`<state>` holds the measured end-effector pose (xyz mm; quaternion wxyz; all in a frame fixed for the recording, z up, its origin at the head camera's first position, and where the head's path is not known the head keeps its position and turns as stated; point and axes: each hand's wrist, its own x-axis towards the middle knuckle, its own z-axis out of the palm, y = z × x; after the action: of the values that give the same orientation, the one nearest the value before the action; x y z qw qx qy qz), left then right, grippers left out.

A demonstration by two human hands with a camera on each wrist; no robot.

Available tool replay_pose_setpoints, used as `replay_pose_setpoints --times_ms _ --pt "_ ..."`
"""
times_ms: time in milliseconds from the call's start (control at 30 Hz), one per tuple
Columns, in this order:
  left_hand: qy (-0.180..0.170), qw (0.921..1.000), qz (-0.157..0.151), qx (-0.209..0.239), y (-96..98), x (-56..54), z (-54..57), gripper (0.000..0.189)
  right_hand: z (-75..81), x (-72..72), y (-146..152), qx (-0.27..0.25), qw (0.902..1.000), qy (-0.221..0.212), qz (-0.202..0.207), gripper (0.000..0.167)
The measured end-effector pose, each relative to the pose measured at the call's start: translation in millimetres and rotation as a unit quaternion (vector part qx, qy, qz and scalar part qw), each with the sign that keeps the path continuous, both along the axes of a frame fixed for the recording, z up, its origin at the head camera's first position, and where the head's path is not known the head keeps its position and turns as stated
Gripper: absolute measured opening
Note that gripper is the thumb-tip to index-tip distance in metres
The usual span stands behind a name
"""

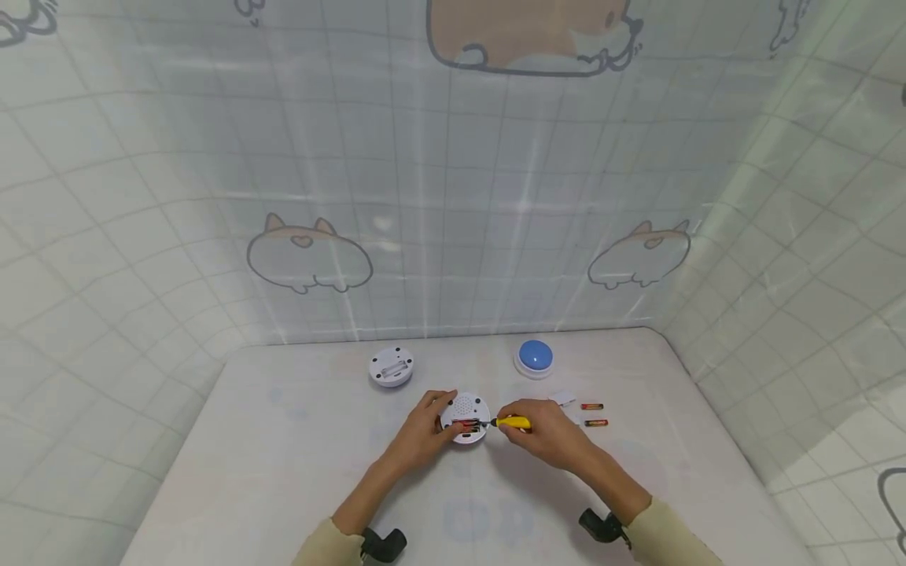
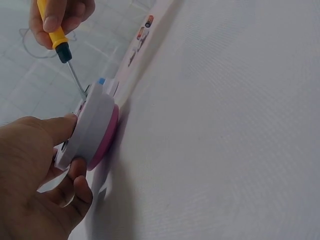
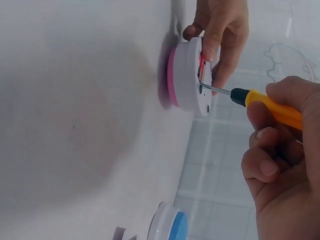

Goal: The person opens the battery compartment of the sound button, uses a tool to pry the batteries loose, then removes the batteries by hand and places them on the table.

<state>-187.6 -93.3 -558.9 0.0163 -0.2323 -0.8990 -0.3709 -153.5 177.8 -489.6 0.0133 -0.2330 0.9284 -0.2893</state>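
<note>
A round white push-button device with a pink dome [image 2: 106, 137] lies upside down, its speaker holes and battery compartment [image 1: 469, 425] facing up. Red batteries show inside that compartment. My left hand [image 1: 422, 431] grips the device by its left edge, the thumb over the compartment. In my right hand [image 1: 548, 431] is a yellow-handled screwdriver [image 3: 275, 109]. Its metal shaft slants down, and the tip touches the compartment's right end, as the right wrist view shows. Just what the tip presses on is too small to tell.
Behind on the left is another upturned white device [image 1: 391, 367] with an open compartment. A blue-domed button [image 1: 535, 356] stands behind on the right. Right of my right hand lie two loose batteries [image 1: 596, 423] and a white cover [image 1: 562, 398]. Patterned curtains surround the table [image 1: 283, 472].
</note>
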Motion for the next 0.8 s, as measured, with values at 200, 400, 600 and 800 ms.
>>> replay_pose_setpoints --times_ms 200,400,600,800 --pt "0.001 1.0 0.001 0.003 1.3 1.0 1.5 0.061 -0.3 1.2 0 -0.008 0.9999 -0.007 -0.01 0.02" --pt "0.006 0.9999 0.013 0.005 3.6 1.0 -0.1 0.058 -2.9 1.8 3 -0.023 0.9995 -0.015 -0.013 0.021" --pt "0.008 0.9996 0.026 0.007 5.4 0.0 -0.9 0.057 -6.9 0.2 8 -0.05 0.9985 -0.022 -0.005 0.022" --pt "0.004 0.9997 0.024 0.008 6.5 0.4 2.3 0.057 -17.9 -6.6 17 -0.094 0.9945 -0.044 -0.02 0.02"
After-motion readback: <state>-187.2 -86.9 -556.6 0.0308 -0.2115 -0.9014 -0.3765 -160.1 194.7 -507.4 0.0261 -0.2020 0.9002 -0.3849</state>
